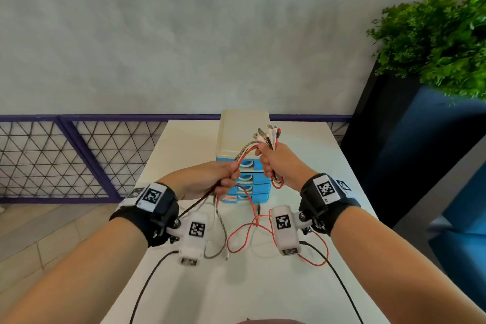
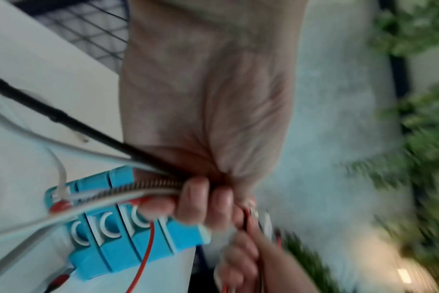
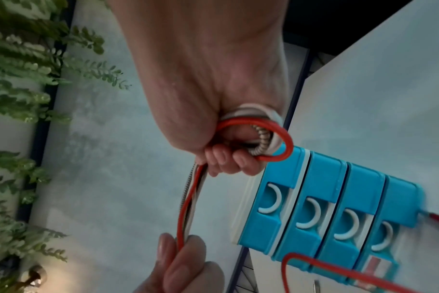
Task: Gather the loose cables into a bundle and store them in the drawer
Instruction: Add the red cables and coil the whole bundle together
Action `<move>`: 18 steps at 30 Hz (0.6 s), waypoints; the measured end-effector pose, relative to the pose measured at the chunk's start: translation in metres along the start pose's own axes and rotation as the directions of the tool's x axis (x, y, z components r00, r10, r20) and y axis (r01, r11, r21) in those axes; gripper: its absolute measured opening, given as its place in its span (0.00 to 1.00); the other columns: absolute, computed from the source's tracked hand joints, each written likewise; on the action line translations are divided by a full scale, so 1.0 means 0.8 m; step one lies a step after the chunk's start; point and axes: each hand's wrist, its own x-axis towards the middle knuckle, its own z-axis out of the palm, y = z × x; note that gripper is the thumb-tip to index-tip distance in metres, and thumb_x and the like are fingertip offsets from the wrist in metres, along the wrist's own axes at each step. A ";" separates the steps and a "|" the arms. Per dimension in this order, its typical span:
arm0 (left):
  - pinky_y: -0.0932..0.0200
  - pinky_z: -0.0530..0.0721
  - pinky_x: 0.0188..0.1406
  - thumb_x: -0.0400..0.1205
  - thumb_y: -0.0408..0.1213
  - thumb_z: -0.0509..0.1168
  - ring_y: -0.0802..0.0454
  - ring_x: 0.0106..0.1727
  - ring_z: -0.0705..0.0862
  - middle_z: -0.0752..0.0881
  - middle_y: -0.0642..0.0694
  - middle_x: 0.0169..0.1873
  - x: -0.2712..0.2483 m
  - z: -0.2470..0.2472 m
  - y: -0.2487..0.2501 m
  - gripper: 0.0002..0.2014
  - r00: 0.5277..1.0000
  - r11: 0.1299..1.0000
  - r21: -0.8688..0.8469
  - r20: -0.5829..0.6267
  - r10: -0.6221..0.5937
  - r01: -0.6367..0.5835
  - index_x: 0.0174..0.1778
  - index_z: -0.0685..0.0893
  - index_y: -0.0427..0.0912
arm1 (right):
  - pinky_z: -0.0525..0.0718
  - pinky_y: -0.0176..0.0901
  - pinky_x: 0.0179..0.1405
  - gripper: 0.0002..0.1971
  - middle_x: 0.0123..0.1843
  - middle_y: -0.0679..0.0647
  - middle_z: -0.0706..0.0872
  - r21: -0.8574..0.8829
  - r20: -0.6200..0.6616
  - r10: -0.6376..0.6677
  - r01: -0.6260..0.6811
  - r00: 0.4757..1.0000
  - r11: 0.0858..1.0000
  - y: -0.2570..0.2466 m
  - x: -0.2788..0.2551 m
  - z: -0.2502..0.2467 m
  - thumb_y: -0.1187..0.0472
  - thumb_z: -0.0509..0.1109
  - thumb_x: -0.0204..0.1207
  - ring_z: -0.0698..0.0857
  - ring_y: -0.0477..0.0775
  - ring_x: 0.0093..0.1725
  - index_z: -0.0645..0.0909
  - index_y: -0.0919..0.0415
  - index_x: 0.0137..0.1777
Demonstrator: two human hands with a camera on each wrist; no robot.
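No brand or readable writing shows; only black-and-white square markers on the wrist straps. Loose red, white and braided cables trail over the plain white desk. Above it, the left hand grips the strands and the right hand clasps their plug ends in a fist. Behind stands a small blue plastic drawer unit, every drawer closed, then a purple mesh railing, a grey wall and a green plant.
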 end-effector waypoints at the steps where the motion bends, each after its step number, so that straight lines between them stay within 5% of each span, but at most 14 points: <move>1: 0.68 0.67 0.23 0.89 0.48 0.47 0.58 0.23 0.62 0.65 0.52 0.25 0.004 0.006 -0.002 0.17 0.998 0.993 0.114 -0.064 0.021 -0.013 0.37 0.69 0.46 | 0.70 0.38 0.23 0.14 0.25 0.49 0.68 0.009 -0.008 0.015 -0.015 1.000 1.000 0.001 0.002 0.001 0.54 0.56 0.87 0.66 0.47 0.23 0.75 0.61 0.44; 3: 0.67 0.68 0.24 0.88 0.47 0.48 0.57 0.26 0.67 0.70 0.51 0.27 0.009 0.020 -0.004 0.16 0.975 0.922 0.388 -0.201 0.095 -0.010 0.38 0.69 0.45 | 0.71 0.37 0.22 0.16 0.24 0.48 0.67 0.092 0.004 0.042 -0.042 0.999 0.995 0.006 0.007 0.001 0.50 0.55 0.87 0.67 0.46 0.22 0.75 0.61 0.45; 7: 0.54 0.75 0.35 0.88 0.48 0.48 0.48 0.36 0.77 0.78 0.48 0.34 0.014 0.045 -0.014 0.15 0.866 0.596 0.799 -0.349 0.358 0.076 0.45 0.73 0.43 | 0.73 0.37 0.22 0.26 0.24 0.48 0.65 0.318 0.062 0.097 -0.112 0.993 0.942 0.006 0.009 0.000 0.36 0.53 0.82 0.67 0.46 0.22 0.74 0.58 0.39; 11: 0.52 0.73 0.32 0.86 0.38 0.55 0.43 0.37 0.81 0.82 0.45 0.38 0.011 0.063 -0.006 0.04 0.824 0.267 0.936 -0.332 0.459 0.228 0.55 0.71 0.43 | 0.73 0.38 0.24 0.29 0.26 0.50 0.64 0.387 0.088 0.150 -0.173 0.985 0.906 0.006 0.007 0.004 0.29 0.54 0.77 0.67 0.48 0.25 0.69 0.56 0.34; 14: 0.52 0.71 0.32 0.84 0.32 0.56 0.42 0.39 0.82 0.79 0.45 0.39 0.003 0.074 0.007 0.06 0.837 0.136 0.951 -0.310 0.450 0.279 0.56 0.70 0.42 | 0.72 0.39 0.26 0.37 0.32 0.54 0.69 0.381 0.152 0.146 -0.195 0.977 0.904 0.008 0.004 0.010 0.20 0.66 0.59 0.70 0.49 0.28 0.73 0.56 0.45; 16: 0.53 0.71 0.32 0.84 0.30 0.56 0.40 0.43 0.85 0.83 0.43 0.46 0.000 0.078 0.013 0.08 0.841 0.075 0.959 -0.275 0.466 0.272 0.58 0.71 0.41 | 0.75 0.40 0.31 0.36 0.33 0.56 0.73 0.347 0.191 0.126 -0.188 0.973 0.919 0.008 0.001 0.010 0.24 0.74 0.55 0.74 0.50 0.28 0.74 0.56 0.46; 18: 0.53 0.71 0.31 0.84 0.30 0.55 0.40 0.44 0.85 0.84 0.43 0.49 -0.001 0.083 0.017 0.10 0.843 0.033 0.966 -0.242 0.481 0.258 0.60 0.72 0.39 | 0.75 0.43 0.37 0.25 0.32 0.57 0.76 0.323 0.220 0.102 -0.171 0.970 0.931 0.009 -0.002 0.010 0.36 0.79 0.62 0.76 0.52 0.30 0.77 0.56 0.41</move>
